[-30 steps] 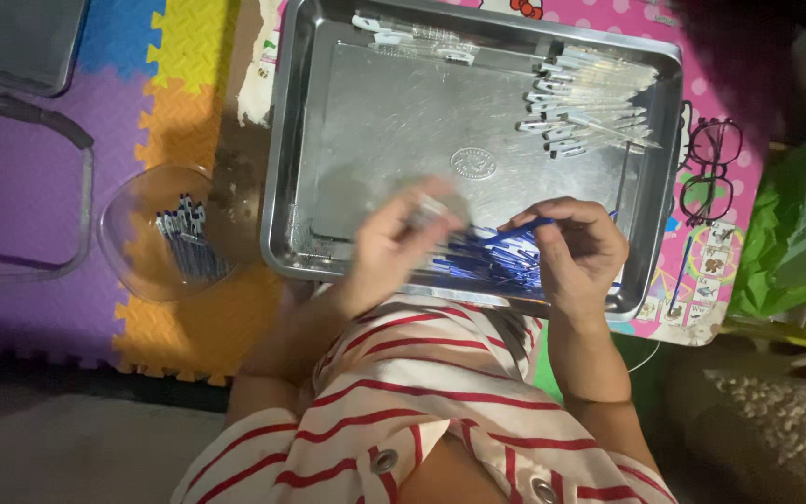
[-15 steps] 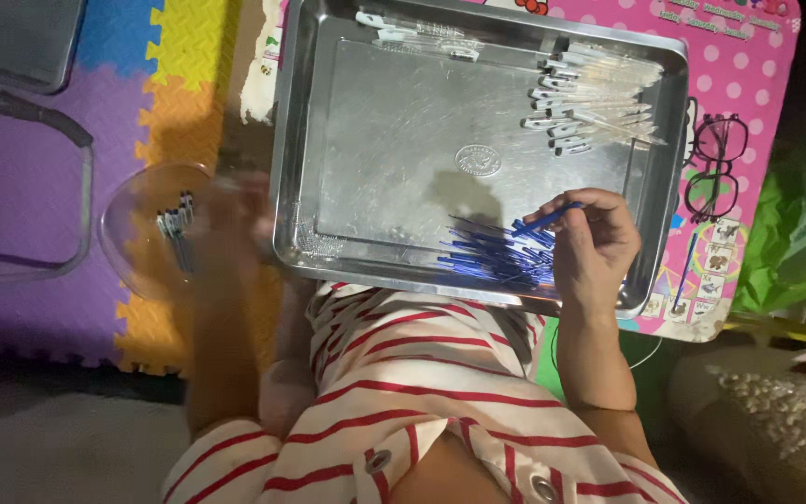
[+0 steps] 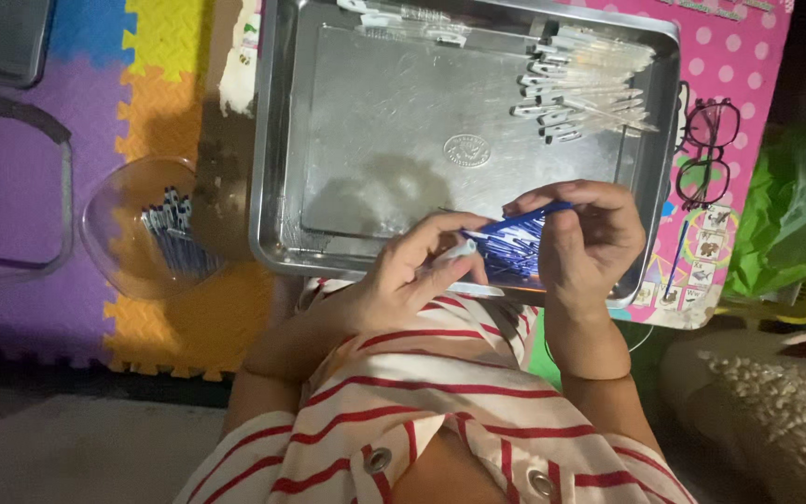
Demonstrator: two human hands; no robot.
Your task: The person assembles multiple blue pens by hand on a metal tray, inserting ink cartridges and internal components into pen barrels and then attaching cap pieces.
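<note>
Two hands (image 3: 422, 271), one blue pen part (image 3: 524, 217)

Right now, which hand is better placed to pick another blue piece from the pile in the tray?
Probably the left hand: its fingertips sit at the pile of blue pieces, while the right hand already pinches one blue piece.

We see a floor of coloured foam mats (image 3: 156, 56). On it lie a steel tray (image 3: 277, 140), a clear bowl (image 3: 109, 224) and a pink dotted board (image 3: 748, 56).
</note>
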